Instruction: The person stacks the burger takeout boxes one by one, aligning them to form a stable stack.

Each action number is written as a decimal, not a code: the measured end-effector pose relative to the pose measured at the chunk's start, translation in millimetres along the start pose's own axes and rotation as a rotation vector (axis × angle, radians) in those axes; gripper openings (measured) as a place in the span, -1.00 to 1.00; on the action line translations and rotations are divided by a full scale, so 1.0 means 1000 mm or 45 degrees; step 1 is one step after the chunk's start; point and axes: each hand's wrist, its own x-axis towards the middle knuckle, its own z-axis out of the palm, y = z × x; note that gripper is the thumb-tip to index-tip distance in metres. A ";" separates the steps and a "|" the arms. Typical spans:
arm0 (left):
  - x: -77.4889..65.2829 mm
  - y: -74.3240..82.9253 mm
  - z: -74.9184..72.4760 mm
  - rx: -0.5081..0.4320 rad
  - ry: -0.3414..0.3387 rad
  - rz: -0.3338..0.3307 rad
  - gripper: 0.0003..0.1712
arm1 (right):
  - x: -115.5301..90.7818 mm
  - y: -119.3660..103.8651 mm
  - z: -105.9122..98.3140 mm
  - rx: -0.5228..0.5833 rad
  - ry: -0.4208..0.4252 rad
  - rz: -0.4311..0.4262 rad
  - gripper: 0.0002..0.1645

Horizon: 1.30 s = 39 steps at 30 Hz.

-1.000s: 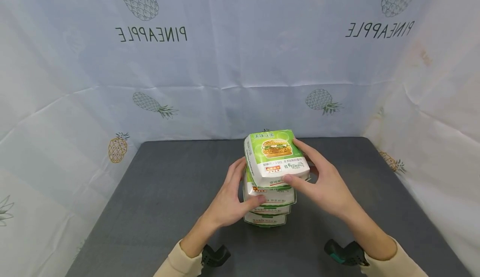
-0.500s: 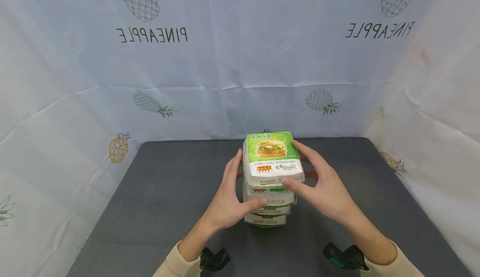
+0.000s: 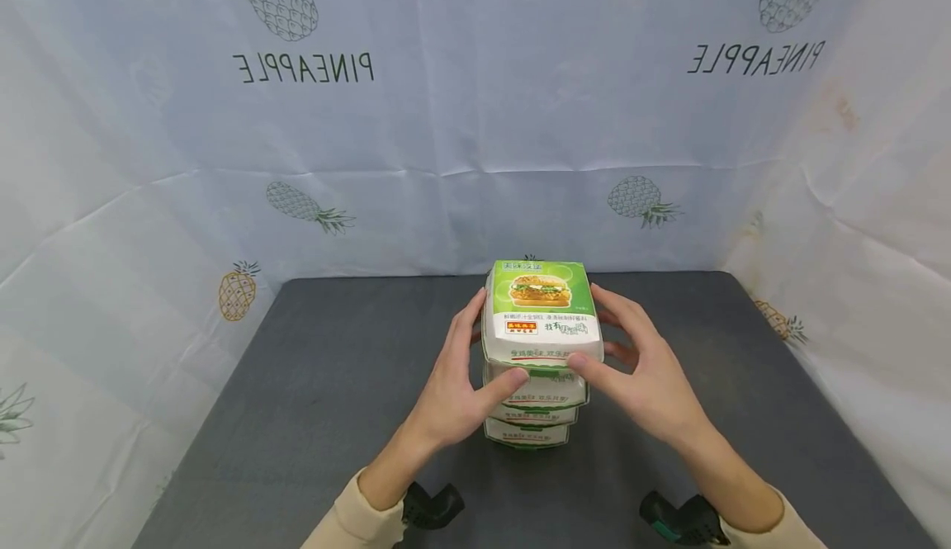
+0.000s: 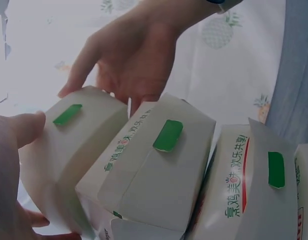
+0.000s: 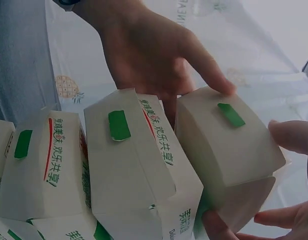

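Several white and green paper burger boxes stand stacked one on another. The top burger box [image 3: 542, 309] has a burger picture on its lid and sits over the lower boxes [image 3: 527, 435]. My left hand [image 3: 449, 392] holds its left side, thumb at the front corner. On the opposite side my right hand [image 3: 650, 376] grips it, thumb at the front right corner and fingers along the side. In the left wrist view, both thumbs touch the top box [image 4: 79, 130] near its green tab. Some fingertips are hidden behind the box.
The stack stands on a dark grey table [image 3: 357, 384]. A pale cloth [image 3: 475, 120] with pineapple prints hangs behind and at both sides. Black wrist devices [image 3: 434, 506] show below both hands.
The top burger box has turned straighter and shifted left and slightly down onto the stack. My left hand has moved up from the box below to the top one.
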 end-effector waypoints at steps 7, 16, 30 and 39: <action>-0.004 -0.001 -0.003 -0.003 -0.034 -0.026 0.09 | -0.003 0.004 0.001 0.078 -0.017 -0.044 -0.09; -0.008 -0.004 -0.006 -0.011 -0.050 -0.012 0.12 | -0.003 0.010 -0.001 0.094 -0.061 -0.058 -0.09; -0.015 -0.008 -0.013 -0.023 -0.056 0.071 -0.05 | -0.010 0.008 -0.010 0.198 -0.042 -0.155 -0.23; -0.020 -0.013 -0.021 0.048 0.016 0.039 -0.25 | -0.013 0.022 -0.019 0.078 0.053 -0.125 -0.33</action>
